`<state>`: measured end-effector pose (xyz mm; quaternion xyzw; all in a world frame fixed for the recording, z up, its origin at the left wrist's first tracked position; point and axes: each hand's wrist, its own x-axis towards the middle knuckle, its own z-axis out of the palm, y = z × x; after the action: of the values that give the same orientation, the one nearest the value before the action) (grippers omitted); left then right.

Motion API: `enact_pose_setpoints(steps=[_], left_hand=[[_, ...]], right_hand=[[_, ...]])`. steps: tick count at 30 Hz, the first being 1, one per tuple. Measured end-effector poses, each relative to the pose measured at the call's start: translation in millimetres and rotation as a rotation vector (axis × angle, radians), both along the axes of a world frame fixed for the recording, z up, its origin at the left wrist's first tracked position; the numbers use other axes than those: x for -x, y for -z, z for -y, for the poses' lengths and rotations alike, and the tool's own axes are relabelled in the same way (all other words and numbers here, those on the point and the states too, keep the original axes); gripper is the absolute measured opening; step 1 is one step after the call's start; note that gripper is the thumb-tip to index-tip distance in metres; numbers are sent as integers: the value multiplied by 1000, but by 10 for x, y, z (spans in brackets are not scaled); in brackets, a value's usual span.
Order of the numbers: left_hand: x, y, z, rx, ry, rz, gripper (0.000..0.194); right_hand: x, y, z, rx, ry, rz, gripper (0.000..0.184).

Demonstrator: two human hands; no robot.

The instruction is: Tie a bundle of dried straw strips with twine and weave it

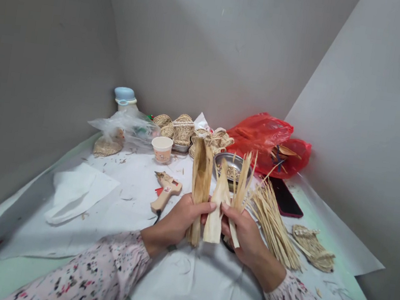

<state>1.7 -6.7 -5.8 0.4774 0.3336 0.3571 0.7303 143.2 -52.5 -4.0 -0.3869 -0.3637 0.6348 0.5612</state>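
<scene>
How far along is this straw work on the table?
Done, it seems: several woven straw baskets stand at the back. In hand: the left hand grips a tan dried leaf strip, and the right hand holds pale shredded strips. Left: a loose pile of straw strips lies nearby, beside a woven straw piece that may be unfinished.

Pale tan husk strips (200,185) against pink floral sleeves (101,270)
The sleeves carry dark and red flecks on pale pink; a bright red plastic bag (268,142) sits behind, with a sky-blue lid (125,94) far left and red marks on the beige glue gun (166,190)
</scene>
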Motion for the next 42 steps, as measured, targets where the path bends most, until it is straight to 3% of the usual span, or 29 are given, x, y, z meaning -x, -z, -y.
enact_pose_setpoints(steps=[9, 19, 25, 30, 34, 38, 42], left_hand=[[-5, -44, 19, -13, -8, 39, 25], [0, -12, 18, -31, -42, 20, 22], [2, -37, -3, -100, -49, -38, 24], [7, -13, -34, -135, -68, -78, 21], [4, -31, -37, -93, -105, -112, 17], [2, -22, -34, -85, -107, -99, 16], [12, 17, -45, -57, -121, -113, 28]], right_hand=[[-37, 33, -15, 24, 0, 13, 34], [-15, 25, -6, 44, -67, -58, 25], [-26, -35, -48, 50, 117, -147, 19], [-184, -315, -48, -54, 122, -318, 15], [-367, -761, 150, -193, 202, -394, 12], [-515, -1212, 460, -439, 342, -453, 10], [-607, -1389, 578, -491, 465, -426, 10]])
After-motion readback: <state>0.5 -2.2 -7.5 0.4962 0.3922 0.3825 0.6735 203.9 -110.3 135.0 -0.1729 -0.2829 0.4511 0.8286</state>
